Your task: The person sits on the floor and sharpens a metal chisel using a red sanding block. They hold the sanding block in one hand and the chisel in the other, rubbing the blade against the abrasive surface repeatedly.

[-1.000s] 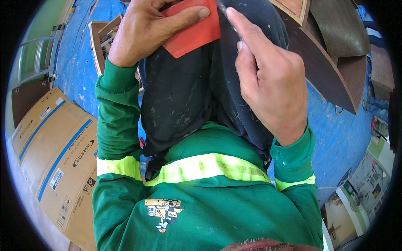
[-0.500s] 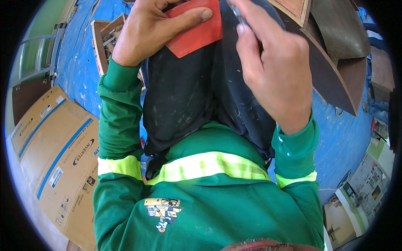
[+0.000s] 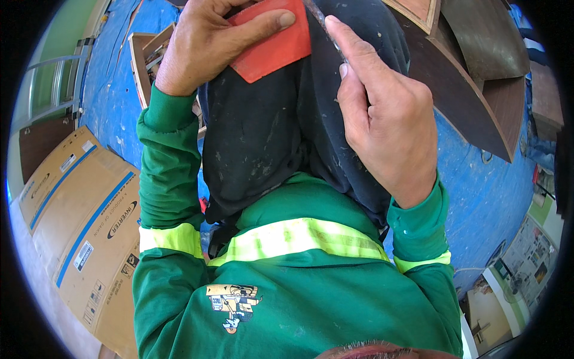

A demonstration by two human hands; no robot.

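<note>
Thumb [image 3: 263, 27] of the left hand [image 3: 197, 51] is clamping a red, angular, flat sheet [image 3: 278, 51] above the lap, its fingers mostly hidden; the right hand [image 3: 391, 116] is tightly gripping a thin, dark metal tool [image 3: 317, 14] near the sheet's edge, contact unclear. I am judging this as edge work, the next stroke needing steadiness. Blue plastic floor sheeting [image 3: 478, 191] is lying beyond, a brown cardboard carton [image 3: 54, 239] standing left.

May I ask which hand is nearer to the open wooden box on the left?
Left. The left hand, red flat piece in its grip, appears just right of the box, partly covering it from view; the right hand, holding a thin tool, is farther right.
</note>
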